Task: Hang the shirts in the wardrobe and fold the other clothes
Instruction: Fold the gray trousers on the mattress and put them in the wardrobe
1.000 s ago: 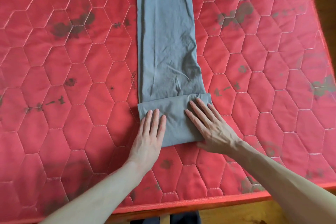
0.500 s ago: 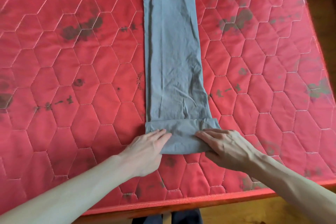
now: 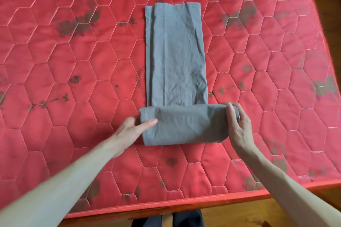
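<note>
The grey garment [image 3: 176, 57] lies near the middle of the red quilted mattress [image 3: 55, 72], folded into a long strip whose long axis runs from 12 o'clock down to 6 o'clock, straight away from you. Its near end is turned up into a thick rolled or folded band [image 3: 182, 125] that lies crosswise, from 9 o'clock to 3 o'clock, squarely across the strip. That is the relation your next move turns on: the band's axis sits at right angles to the flat length, and the flat length lies entirely at 12 o'clock from both your hands. So any further turn should go directly away from you, toward the far hem, with both ends advancing together. Your left hand [image 3: 132, 125] is at the band's 9 o'clock end, fingers loosely extended, one finger lying on top of the cloth and the rest tucked against the end. Your right hand [image 3: 238, 125] is at the 3 o'clock end, curled around it with the thumb over the top, gripping the cloth. Both hands sit about equally near the band, one per end, so neither has the advantage. The band juts slightly past the strip on both sides; judged from here, uneven pushing could skew it. Most of the strip remains flat, so this fold looks roughly a quarter done.
</note>
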A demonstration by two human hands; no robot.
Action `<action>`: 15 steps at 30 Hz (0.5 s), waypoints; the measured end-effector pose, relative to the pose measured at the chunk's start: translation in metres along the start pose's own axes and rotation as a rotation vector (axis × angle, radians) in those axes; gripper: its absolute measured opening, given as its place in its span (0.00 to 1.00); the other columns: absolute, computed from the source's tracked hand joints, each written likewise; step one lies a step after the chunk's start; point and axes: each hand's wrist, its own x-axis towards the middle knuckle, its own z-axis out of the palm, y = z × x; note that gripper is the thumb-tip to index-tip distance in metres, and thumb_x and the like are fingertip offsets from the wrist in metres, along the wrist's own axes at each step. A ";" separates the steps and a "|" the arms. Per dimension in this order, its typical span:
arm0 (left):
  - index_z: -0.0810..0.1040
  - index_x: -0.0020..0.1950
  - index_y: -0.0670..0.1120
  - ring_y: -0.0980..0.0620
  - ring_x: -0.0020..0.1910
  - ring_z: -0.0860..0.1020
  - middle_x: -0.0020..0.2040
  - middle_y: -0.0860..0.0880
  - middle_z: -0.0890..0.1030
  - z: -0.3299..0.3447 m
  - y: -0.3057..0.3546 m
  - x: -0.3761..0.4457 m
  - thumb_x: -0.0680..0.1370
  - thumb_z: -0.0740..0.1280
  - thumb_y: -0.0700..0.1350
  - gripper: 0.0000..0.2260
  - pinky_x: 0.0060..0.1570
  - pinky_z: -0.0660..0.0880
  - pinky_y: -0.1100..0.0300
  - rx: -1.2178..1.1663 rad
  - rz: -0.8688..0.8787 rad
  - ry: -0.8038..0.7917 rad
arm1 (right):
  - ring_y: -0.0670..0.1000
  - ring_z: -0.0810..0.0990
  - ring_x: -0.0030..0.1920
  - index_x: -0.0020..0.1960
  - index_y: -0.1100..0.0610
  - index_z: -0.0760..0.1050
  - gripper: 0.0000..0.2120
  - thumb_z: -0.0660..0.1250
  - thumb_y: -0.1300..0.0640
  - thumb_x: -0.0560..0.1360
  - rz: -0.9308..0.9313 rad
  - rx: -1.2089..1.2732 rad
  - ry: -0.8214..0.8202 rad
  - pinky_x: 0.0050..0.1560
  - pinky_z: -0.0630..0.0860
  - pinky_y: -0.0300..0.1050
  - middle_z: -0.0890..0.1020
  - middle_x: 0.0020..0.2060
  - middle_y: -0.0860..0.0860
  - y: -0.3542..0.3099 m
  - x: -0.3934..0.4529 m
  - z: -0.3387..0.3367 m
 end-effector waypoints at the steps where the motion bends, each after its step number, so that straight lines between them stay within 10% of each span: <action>1: 0.82 0.60 0.52 0.65 0.58 0.81 0.55 0.61 0.86 0.008 -0.004 0.004 0.79 0.71 0.60 0.16 0.62 0.73 0.61 -0.025 0.008 0.062 | 0.42 0.72 0.39 0.46 0.60 0.74 0.18 0.58 0.49 0.87 0.055 0.042 0.044 0.43 0.69 0.39 0.74 0.36 0.46 0.000 0.005 0.010; 5: 0.79 0.55 0.50 0.58 0.54 0.80 0.54 0.54 0.83 0.040 -0.010 0.017 0.75 0.70 0.68 0.22 0.59 0.74 0.55 -0.172 -0.085 0.343 | 0.40 0.74 0.32 0.37 0.55 0.72 0.27 0.52 0.41 0.87 0.353 0.207 0.061 0.39 0.72 0.37 0.75 0.28 0.40 -0.011 0.034 0.036; 9: 0.78 0.59 0.48 0.55 0.56 0.78 0.56 0.54 0.80 0.049 -0.005 0.032 0.81 0.66 0.61 0.17 0.57 0.70 0.58 -0.247 -0.076 0.498 | 0.50 0.79 0.50 0.49 0.55 0.76 0.24 0.52 0.39 0.85 0.621 0.156 -0.080 0.56 0.70 0.43 0.81 0.47 0.48 -0.008 0.070 0.041; 15: 0.73 0.64 0.43 0.51 0.56 0.72 0.56 0.50 0.74 0.054 -0.006 0.048 0.86 0.57 0.56 0.17 0.54 0.64 0.58 -0.092 -0.044 0.636 | 0.55 0.74 0.51 0.52 0.59 0.72 0.17 0.52 0.48 0.87 0.227 -0.142 0.021 0.49 0.63 0.46 0.77 0.47 0.53 0.010 0.078 0.050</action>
